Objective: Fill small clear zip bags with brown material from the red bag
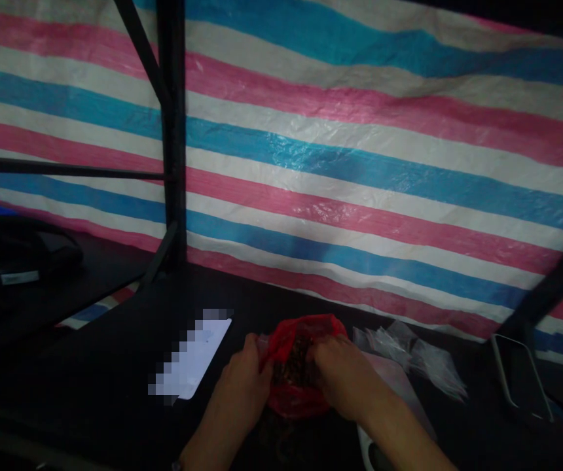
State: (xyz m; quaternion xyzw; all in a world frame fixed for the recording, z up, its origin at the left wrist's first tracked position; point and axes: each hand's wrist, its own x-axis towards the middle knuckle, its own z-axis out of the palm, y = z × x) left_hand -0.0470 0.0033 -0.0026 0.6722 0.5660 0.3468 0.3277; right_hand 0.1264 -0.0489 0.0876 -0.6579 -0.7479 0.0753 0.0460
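Both forearms are seen lowest in frame, leading up to a red plastic bag (295, 366) on the dark table (114, 392). Left hand (243, 379) is curled shut on the bag's left edge; right hand (336, 371) is closed on its right side, fingers partly inside the mouth. Dark small contents show within. Clear plastic bags (409, 353) lie just right of the red bag, a white card (198, 356) left of it. Risk judged: thin film may tear or contents spill if the edges are pulled apart unevenly.
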